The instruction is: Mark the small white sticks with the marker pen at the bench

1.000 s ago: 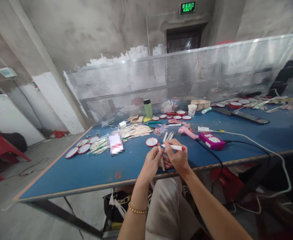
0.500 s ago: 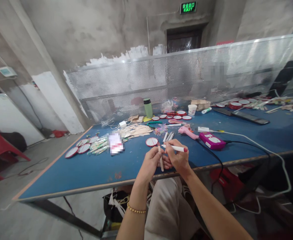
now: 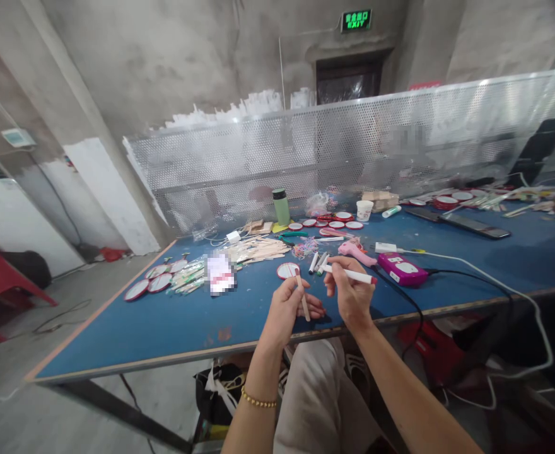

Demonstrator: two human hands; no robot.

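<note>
In the head view, one cup [image 3: 364,210] and one bottle [image 3: 281,209] stand far back on the table [image 3: 164,334], contents hidden. The left hand [image 3: 285,310] grips one stick [image 3: 304,307] over the near side; rightward, the right hand [image 3: 354,299] pinches one pen [image 3: 359,275].

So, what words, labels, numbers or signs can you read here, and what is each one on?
"安全出口" with "EXIT" below it: on the green sign above the doorway.
Purple box: pale markings, too blurred to read.
Paper cup: print too small to read.
Pale rectangle on the table: pixelated, unreadable.
White marker in the right hand: no readable text.
</note>
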